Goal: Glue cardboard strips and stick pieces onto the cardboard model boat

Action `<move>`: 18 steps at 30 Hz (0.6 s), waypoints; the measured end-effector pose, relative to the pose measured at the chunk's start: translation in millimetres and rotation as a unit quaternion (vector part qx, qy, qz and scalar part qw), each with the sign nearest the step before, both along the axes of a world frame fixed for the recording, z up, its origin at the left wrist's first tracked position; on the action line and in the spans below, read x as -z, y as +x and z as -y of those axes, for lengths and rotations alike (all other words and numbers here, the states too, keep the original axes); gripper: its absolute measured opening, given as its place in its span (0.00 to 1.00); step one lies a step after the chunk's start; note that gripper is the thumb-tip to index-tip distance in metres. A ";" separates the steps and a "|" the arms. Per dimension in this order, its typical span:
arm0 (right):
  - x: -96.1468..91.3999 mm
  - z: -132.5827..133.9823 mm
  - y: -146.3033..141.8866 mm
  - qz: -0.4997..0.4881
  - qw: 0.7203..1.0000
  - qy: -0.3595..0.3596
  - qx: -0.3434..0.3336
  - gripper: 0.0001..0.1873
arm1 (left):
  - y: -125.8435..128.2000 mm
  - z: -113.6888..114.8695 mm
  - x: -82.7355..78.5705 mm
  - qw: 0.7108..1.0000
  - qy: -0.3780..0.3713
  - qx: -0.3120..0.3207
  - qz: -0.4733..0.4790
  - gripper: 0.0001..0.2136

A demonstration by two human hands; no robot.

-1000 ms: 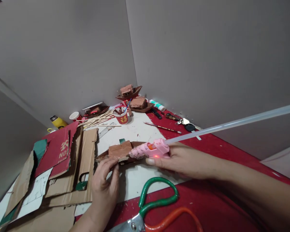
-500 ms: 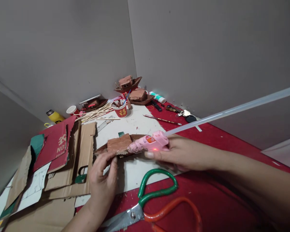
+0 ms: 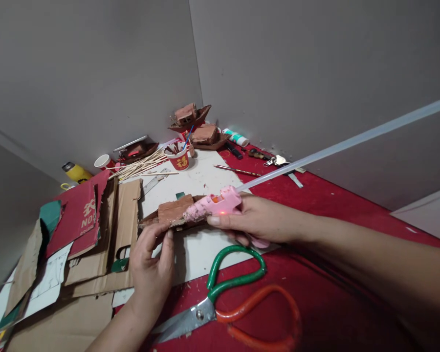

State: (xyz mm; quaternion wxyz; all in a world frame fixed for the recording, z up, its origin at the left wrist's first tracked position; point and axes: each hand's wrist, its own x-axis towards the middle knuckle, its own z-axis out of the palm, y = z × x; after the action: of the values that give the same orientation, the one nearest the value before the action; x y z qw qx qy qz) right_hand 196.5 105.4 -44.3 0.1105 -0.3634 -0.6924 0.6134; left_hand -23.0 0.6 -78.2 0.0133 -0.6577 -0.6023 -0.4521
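Head view: the left hand (image 3: 152, 254) pinches the near edge of the brown model boat (image 3: 174, 209), over the white sheet (image 3: 198, 252) beyond the scissors (image 3: 210, 311); the right hand (image 3: 256, 220), apart from it, grips the pink glue gun (image 3: 215, 205); compared with a second ago, the glue stick (image 3: 344, 145) slopes more steeply; the nozzle (image 3: 187, 214) sits slightly nearer the left fingers.

Glue gun (image 3: 198, 209): grip partly behind right fingers (image 3: 223, 221)
Boat (image 3: 174, 209): partly behind left fingers (image 3: 167, 247)
Glue stick (image 3: 333, 148): end cut off
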 end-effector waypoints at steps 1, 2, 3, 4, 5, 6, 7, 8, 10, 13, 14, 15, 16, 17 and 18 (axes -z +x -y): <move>0.6 0.0 -0.4 0.002 1.000 -0.002 0.006 0.28 | -0.1 0.1 0.2 1.000 -0.001 -0.001 0.001 0.07; 1.2 -0.1 -0.7 0.004 1.000 -0.004 0.010 0.28 | -0.3 0.4 0.4 1.000 -0.004 -0.003 0.003 0.07; 1.9 -0.3 -0.9 0.003 1.000 -0.008 0.011 0.28 | -0.4 0.7 0.6 1.000 -0.008 -0.004 0.005 0.07; 2.5 -0.6 -1.1 0.000 1.000 -0.013 0.009 0.28 | -0.5 1.1 0.7 1.000 -0.012 -0.006 0.007 0.07; 3.1 -1.0 -1.2 -0.006 1.000 -0.019 0.006 0.28 | -0.7 1.4 0.7 1.000 -0.015 -0.007 0.008 0.07; 3.5 -1.4 -1.2 -0.013 1.000 -0.026 0.003 0.28 | -0.8 1.7 0.7 1.000 -0.016 -0.008 0.008 0.07; 3.7 -1.8 -1.2 -0.019 0.999 -0.031 -0.001 0.28 | -0.9 1.8 0.6 1.000 -0.015 -0.006 0.008 0.07; 3.5 -2.1 -1.2 -0.023 0.999 -0.034 -0.004 0.28 | -1.0 1.7 0.5 1.000 -0.012 -0.004 0.006 0.07; 2.3 -2.3 -1.3 -0.023 0.999 -0.034 -0.008 0.27 | -1.3 1.3 0.2 1.000 -0.004 0.003 0.003 0.07; -0.9 -1.9 -1.1 -0.008 1.000 -0.025 -0.011 0.26 | -1.9 0.5 0.2 1.000 -0.001 0.011 -0.003 0.07; -1.8 -1.7 -0.8 -0.004 1.000 -0.019 -0.011 0.26 | -2.2 0.3 0.4 1.000 -0.001 0.013 -0.006 0.08; -2.4 -1.6 -0.2 0.000 1.000 -0.011 -0.012 0.26 | -2.6 0.3 0.6 1.000 -0.001 0.015 -0.009 0.08; -2.8 -1.5 0.5 0.003 1.000 -0.001 -0.013 0.27 | -3.0 0.3 0.8 1.000 0.002 0.016 -0.012 0.08; -2.9 -1.4 1.5 0.007 1.000 0.007 -0.012 0.27 | -3.3 0.3 1.1 1.000 0.005 0.017 -0.016 0.08; -2.9 -1.3 2.5 0.012 1.000 0.012 -0.009 0.27 | -3.7 0.3 1.3 1.000 0.009 0.016 -0.018 0.08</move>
State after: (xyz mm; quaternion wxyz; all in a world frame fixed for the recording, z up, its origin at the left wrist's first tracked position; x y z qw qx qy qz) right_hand 199.0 106.7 -41.4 0.1009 -0.3629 -0.7046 0.6014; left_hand -26.7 0.3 -79.5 0.0230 -0.6756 -0.5869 -0.4456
